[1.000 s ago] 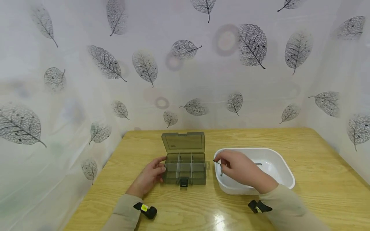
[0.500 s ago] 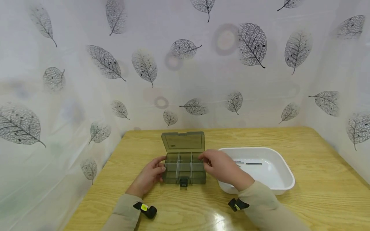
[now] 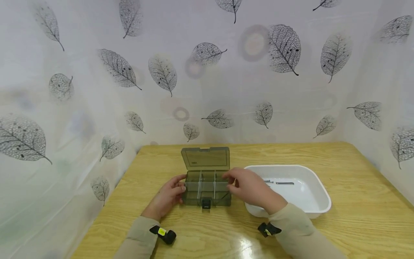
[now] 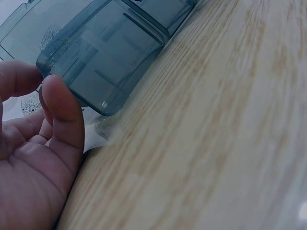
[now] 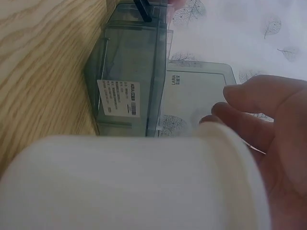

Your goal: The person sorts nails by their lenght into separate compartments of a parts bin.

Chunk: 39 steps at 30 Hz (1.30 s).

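Head view has the left hand (image 3: pixel 168 196) pinching the left side of an open, divided box (image 3: pixel 193 202) on the worktop (image 3: pixel 207 232), the right hand (image 3: pixel 248 186), loosely curved and holding nothing, over its right compartments, and a white tray (image 3: pixel 310 196) of metal fasteners (image 3: pixel 285 183) rightmost.

Left hand (image 3: pixel 166 198) pinches, right hand (image 3: pixel 249 185) hangs loose (its fingers (image 5: pixel 247 123) bent and slightly parted)

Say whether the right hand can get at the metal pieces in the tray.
Likely yes. The right hand is at the box's right edge, seemingly holding nothing; the tray is open-topped beside it, and the visible metal pieces lie uncovered.
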Each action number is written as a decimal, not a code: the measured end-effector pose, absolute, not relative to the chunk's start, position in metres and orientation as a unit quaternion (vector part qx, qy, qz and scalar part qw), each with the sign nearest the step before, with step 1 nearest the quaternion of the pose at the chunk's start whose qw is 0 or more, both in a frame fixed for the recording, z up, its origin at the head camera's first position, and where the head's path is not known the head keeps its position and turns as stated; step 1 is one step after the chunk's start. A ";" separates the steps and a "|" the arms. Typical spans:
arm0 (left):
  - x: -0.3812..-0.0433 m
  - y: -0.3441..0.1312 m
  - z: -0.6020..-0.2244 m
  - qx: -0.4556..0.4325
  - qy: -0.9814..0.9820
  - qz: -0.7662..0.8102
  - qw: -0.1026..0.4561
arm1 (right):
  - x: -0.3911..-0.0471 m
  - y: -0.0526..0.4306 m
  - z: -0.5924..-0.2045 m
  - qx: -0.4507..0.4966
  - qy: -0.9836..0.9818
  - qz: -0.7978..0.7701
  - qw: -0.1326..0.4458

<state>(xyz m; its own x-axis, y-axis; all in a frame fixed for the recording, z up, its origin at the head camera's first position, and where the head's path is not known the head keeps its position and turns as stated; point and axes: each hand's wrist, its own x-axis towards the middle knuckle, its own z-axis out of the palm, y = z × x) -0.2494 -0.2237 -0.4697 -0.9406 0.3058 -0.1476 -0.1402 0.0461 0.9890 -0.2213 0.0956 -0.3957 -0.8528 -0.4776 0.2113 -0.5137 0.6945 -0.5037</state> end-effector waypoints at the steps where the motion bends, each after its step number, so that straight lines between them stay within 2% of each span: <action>1: -0.249 -0.224 -0.469 0.059 0.705 0.688 0.161 | -0.221 0.097 -0.395 0.271 -0.920 0.281 0.033; 22: -0.250 -0.223 -0.471 0.062 0.703 0.690 0.159 | -0.222 0.171 -0.402 0.269 -0.935 0.227 0.053; 39: -0.249 -0.224 -0.470 0.068 0.708 0.685 0.159 | -0.240 0.250 -0.416 0.250 -0.957 0.145 0.022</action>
